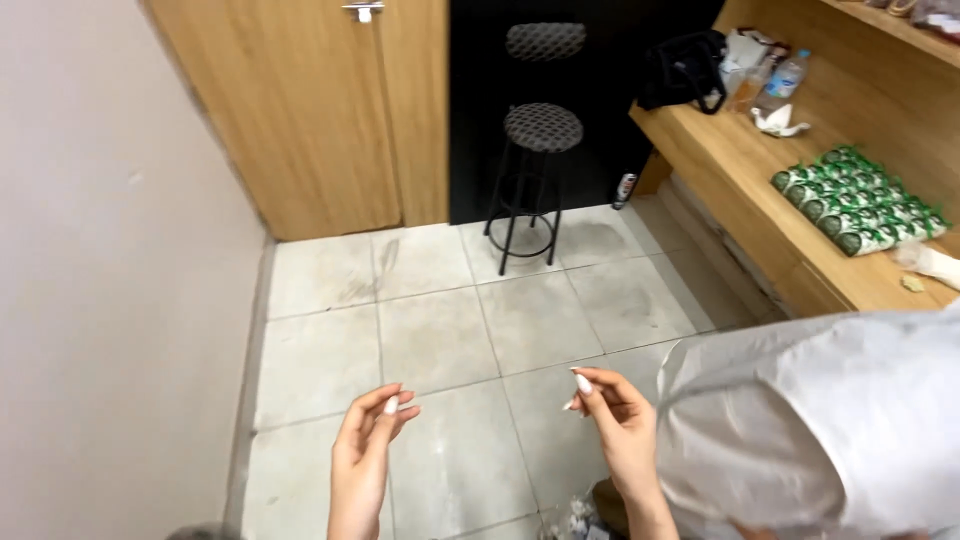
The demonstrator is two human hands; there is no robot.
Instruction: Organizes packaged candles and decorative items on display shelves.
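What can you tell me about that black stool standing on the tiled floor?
The black round-seated metal stool stands upright on the pale grey tiled floor, before a dark wall panel and beside a wooden door. Its woven-looking seat tops thin legs joined by a ring footrest. Nothing rests on it; both hands are well away from it.

Between the left hand (pixel 368 440) and the right hand (pixel 618 418) lies open air over bare floor tiles (pixel 440 340). A plain wall (pixel 110 300) closes the left side. To the right, a bulky white bag (pixel 820 430) presses close beside the right hand. Ahead, a black stool (pixel 535 170) stands before the wooden door (pixel 310 110), well apart from both hands.
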